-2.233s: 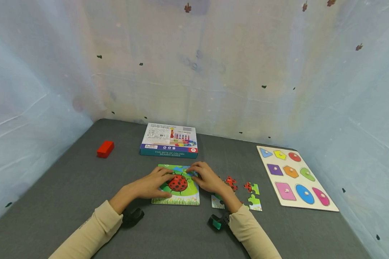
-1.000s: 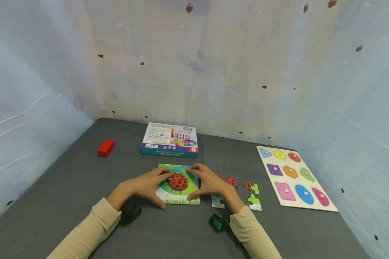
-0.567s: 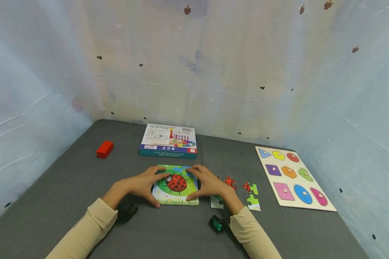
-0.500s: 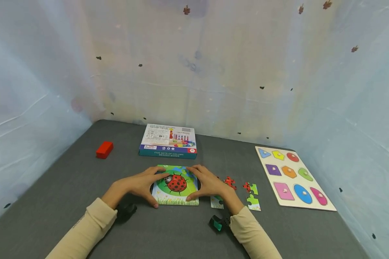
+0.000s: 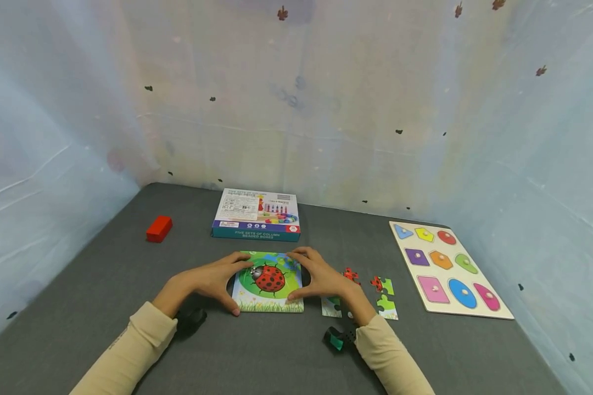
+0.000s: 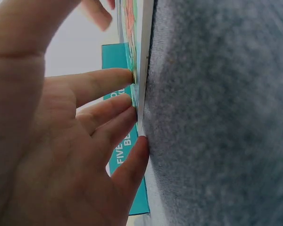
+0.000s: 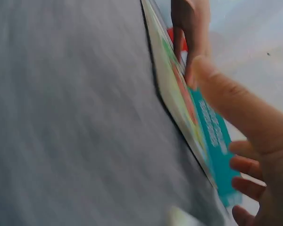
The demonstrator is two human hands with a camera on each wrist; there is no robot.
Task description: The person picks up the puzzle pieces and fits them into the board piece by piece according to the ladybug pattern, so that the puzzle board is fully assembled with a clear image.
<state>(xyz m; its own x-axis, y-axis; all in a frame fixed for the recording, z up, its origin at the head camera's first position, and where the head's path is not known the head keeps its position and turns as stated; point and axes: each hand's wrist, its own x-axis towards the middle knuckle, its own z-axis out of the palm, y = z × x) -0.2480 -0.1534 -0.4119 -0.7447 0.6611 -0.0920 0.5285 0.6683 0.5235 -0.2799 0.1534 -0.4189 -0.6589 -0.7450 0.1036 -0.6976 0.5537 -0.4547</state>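
On the grey table [image 5: 277, 356], nearest me: both beige sleeves [image 5: 128, 356], plus a dark device [image 5: 190, 322] by my left wrist and a black-and-green one [image 5: 335, 340] by my right. My left hand [image 5: 210, 280] was spread wide along the ladybug puzzle [image 5: 269, 278], fingertips touching its left edge, thumb at the lower left corner; not wrapped round it. My right hand [image 5: 321, 280] made a wide C at the right side, fingers by the upper right corner, thumb lower down over the picture; fingers loose, nothing pinched, contact too blurred to tell. Puzzle lay flat between the hands, grass strip toward me, ladybug whole. Loose puzzle pieces [image 5: 386, 306] sat beside and partly behind my right wrist, red, green and white bits. Further right, a wooden shape board [image 5: 421, 246], nine coloured knobbed shapes in three rows. Past the puzzle, a teal-sided box [image 5: 257, 214] lay flat; left of that, a red block [image 5: 159, 229]. Behind everything hung a pale, spotted sheet [image 5: 296, 137].
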